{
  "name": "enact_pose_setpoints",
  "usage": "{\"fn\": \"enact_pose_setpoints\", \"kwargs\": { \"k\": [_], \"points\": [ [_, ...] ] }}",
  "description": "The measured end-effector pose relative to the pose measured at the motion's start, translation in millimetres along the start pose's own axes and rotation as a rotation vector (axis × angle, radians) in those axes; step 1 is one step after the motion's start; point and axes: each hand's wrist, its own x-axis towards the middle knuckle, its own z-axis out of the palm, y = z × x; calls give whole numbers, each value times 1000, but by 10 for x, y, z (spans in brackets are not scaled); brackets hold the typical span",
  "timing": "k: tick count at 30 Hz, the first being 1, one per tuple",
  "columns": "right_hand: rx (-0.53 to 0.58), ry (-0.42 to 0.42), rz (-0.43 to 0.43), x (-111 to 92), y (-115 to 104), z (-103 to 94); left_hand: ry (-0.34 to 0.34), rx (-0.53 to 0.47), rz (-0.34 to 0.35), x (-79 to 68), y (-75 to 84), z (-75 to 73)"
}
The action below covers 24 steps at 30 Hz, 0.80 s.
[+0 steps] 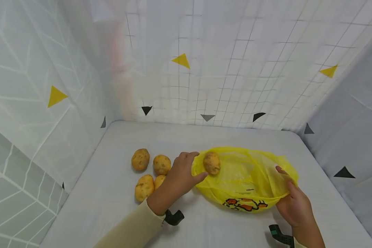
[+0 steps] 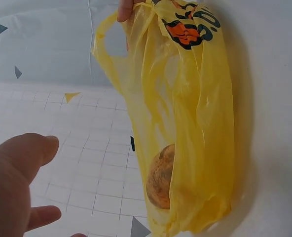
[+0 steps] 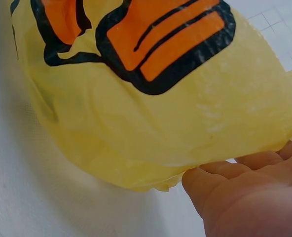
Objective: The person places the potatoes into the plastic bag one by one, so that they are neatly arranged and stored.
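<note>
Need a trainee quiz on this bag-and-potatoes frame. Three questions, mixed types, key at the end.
1. Count: in the head view, how many potatoes show outside the yellow bag?

2. Multiple choice: what does the right hand hold?
A. A potato
B. Nothing
C. The yellow bag

3. True or false: one potato sits at the end of the yellow bag nearer the left hand.

Key:
1. Four, one of them partly hidden.
2. C
3. True
</note>
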Motion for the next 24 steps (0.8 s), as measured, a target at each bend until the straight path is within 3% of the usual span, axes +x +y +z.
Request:
{"fn": "enact_pose_setpoints", "kwargs": {
  "k": [15,24],
  "points": [
    [22,-86,-11,26,13,-45,103,-11,-50,-53,-157,-135],
    [35,-108,-6,18,8,-48,134,3,-112,-137,-374,-298]
  ]
}}
